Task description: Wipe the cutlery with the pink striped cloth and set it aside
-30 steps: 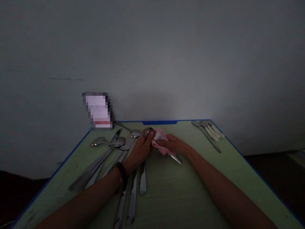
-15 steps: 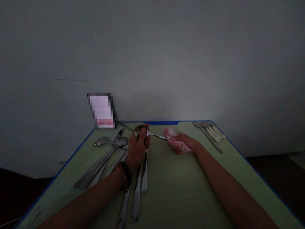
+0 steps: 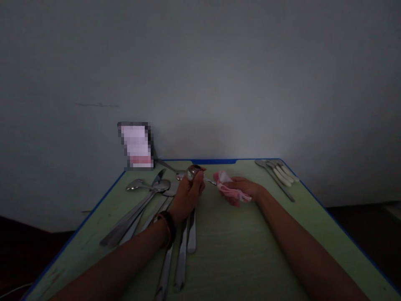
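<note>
A shiny metal spoon is in my left hand, whose fingers are closed around it at the bowl end. Its thin handle points right, towards a crumpled pink and white cloth. My right hand is closed on this cloth, and the handle's far tip meets or goes into its folds. Below and left of my left hand lie several spoons and long metal handles, partly covered by my forearm.
A phone-like screen, blurred out, leans against the wall at the back left. Several pieces of cutlery with cream handles and one all-metal piece lie at the back right. The green table has a blue edge.
My left hand has moved slightly right with the spoon, closer to the cloth. Less of the handle shows between my hands. The view has shifted a little.
</note>
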The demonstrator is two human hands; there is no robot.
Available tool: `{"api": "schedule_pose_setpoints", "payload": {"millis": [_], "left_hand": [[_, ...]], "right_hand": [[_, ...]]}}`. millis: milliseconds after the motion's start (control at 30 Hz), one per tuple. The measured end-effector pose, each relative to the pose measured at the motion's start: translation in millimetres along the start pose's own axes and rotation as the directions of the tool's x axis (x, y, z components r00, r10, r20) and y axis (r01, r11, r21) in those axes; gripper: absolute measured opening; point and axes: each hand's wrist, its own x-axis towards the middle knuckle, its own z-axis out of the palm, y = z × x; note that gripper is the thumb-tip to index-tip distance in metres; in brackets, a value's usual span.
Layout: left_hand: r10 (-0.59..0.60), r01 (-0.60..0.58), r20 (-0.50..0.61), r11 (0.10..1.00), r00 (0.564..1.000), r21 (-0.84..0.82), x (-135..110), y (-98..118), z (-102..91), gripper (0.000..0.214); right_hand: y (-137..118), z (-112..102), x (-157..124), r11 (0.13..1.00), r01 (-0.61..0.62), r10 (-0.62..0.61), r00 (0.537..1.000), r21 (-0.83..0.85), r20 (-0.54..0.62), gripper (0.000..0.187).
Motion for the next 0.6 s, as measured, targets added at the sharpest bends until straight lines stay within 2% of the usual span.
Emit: {"api": "schedule_pose_setpoints", "payload": {"millis": [167,267,433,600], "left_hand": [[-0.009,0.019,0.082,0.993,0.997,-0.121,-1.3,-4.4,1.1,0.027],[-0.021,0.032,0.067,0.987,0.998,-0.158,-2.2,-5.5,-0.5,0.028],[-0.016,0.021,0.059,0.997,0.998,-0.08,-1.2,-6.6,-1.6,0.036],[0.0,-0.001,0.013,1.0,1.0,0.026,1.0,-9.1,-1.1,0.037]], "right_hand": [[-1.2,2.1,0.3,0.997,0.008,-0.008,1.0,0.08,0.001,0.033],[-1.3,2.0,0.8,0.994,0.0,-0.006,0.998,0.105,0.056,0.031],[1.3,-4.5,4.3,0.989,0.008,-0.035,0.982,0.145,0.187,0.028],[3.0,-8.5,7.5,0.985,0.004,-0.048,0.966,0.171,0.253,0.023]]}}
